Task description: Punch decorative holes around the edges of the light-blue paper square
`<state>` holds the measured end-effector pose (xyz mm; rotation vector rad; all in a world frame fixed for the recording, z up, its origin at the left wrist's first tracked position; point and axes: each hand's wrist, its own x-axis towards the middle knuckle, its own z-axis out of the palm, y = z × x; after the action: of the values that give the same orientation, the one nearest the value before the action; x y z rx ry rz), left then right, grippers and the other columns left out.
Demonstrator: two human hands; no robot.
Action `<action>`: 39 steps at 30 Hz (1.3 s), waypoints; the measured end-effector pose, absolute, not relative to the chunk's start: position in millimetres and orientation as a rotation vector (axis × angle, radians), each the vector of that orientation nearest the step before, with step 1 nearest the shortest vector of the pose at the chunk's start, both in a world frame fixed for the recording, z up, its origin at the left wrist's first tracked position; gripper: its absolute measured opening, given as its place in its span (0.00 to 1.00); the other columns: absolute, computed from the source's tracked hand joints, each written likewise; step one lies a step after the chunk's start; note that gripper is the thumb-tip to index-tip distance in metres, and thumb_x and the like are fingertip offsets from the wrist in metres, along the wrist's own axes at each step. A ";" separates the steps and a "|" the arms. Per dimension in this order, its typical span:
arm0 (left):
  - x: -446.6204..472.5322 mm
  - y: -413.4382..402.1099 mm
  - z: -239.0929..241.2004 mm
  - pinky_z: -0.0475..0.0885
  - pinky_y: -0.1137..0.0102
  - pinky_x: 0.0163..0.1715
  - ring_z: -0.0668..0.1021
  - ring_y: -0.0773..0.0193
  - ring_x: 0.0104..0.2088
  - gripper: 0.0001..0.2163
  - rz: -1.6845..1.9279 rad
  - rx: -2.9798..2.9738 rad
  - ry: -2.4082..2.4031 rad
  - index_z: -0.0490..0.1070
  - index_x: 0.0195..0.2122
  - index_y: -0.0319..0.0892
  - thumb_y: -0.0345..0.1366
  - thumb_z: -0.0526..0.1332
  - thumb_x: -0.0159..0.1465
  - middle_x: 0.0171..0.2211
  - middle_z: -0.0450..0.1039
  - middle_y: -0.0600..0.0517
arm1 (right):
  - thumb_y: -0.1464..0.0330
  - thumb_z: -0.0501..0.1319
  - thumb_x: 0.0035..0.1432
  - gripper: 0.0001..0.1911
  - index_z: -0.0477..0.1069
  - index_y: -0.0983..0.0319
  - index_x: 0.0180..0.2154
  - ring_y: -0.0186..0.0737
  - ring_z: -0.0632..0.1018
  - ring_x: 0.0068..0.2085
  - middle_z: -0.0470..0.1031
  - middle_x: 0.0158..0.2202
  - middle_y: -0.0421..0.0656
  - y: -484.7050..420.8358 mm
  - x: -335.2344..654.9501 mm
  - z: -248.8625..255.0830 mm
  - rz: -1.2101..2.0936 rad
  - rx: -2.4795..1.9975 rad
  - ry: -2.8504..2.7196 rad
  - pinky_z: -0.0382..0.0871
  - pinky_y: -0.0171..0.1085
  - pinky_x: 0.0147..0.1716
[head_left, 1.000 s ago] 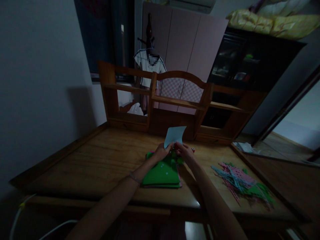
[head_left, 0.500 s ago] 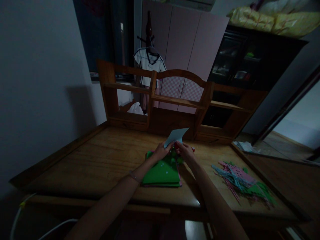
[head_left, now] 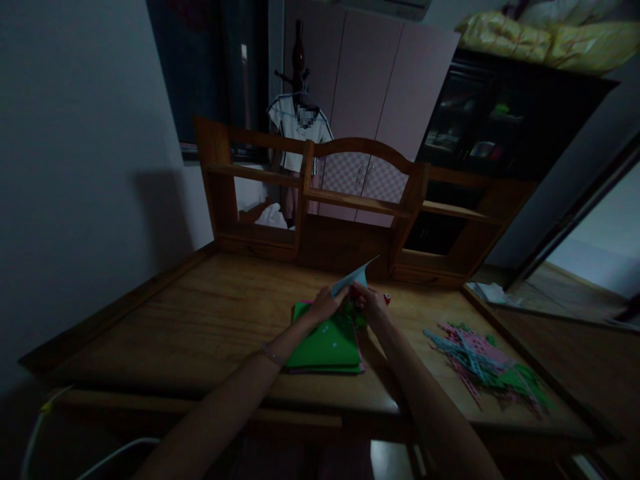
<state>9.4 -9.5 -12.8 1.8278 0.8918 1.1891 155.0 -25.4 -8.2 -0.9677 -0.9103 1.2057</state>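
Note:
A light blue sheet [head_left: 351,276], bent and raised at its far edge, is pinched in my left hand [head_left: 326,305]. My right hand [head_left: 370,303] is closed around a small red tool [head_left: 387,299] that looks like a paper punch. Fingers cover most of it, and it meets the near side of the sheet. Below both hands lies a stack of green sheets [head_left: 317,352] with a pink edge showing under it. Small pale bits [head_left: 335,345] are scattered on the top green sheet. Green pieces [head_left: 361,320] lie beneath my right hand.
A heap of pink, blue and green paper strips and scraps [head_left: 483,360] lies on the right of the wooden desk [head_left: 200,320]. A wooden shelf unit [head_left: 357,200] rises along the back edge. A white cable [head_left: 33,437] hangs at the lower left.
The blue sheet has tilted and now shows a narrower face, with its far edge turned more edge-on. Both hands stay nearly in place, still gripping.

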 end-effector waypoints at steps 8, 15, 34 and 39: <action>11.9 -7.2 -13.4 0.69 0.70 0.30 0.75 0.59 0.31 0.18 1.284 1.679 0.899 0.73 0.31 0.37 0.49 0.55 0.58 0.29 0.75 0.48 | 0.59 0.68 0.39 0.16 0.68 0.63 0.24 0.26 0.58 0.16 0.60 0.16 0.34 -34.7 149.6 -0.4 1.225 -0.960 -0.975 0.49 0.31 0.15; 11.0 -5.4 -14.9 0.69 0.71 0.28 0.76 0.60 0.30 0.18 1.308 1.668 0.918 0.73 0.31 0.39 0.49 0.55 0.59 0.29 0.75 0.48 | 0.58 0.69 0.38 0.17 0.67 0.63 0.23 0.25 0.55 0.16 0.56 0.14 0.32 -42.0 146.6 5.8 1.203 -0.965 -1.017 0.46 0.30 0.15; 5.7 0.5 -14.8 0.63 0.74 0.18 0.70 0.67 0.17 0.22 1.403 1.534 0.988 0.67 0.21 0.38 0.54 0.52 0.58 0.15 0.65 0.52 | 0.59 0.69 0.39 0.18 0.74 0.63 0.31 0.26 0.68 0.21 0.72 0.26 0.39 -39.1 147.4 4.8 1.224 -0.991 -1.109 0.60 0.29 0.21; 6.2 -2.3 -11.4 0.64 0.74 0.18 0.69 0.68 0.17 0.22 1.408 1.491 0.957 0.66 0.22 0.38 0.54 0.52 0.58 0.15 0.65 0.53 | 0.58 0.69 0.38 0.19 0.74 0.63 0.32 0.26 0.68 0.21 0.72 0.27 0.40 -35.8 149.4 1.3 1.243 -0.978 -1.042 0.61 0.29 0.21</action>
<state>6.2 -2.3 -11.4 1.4913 0.9570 1.4082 149.4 -35.8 1.3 -0.9779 -1.0425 1.2429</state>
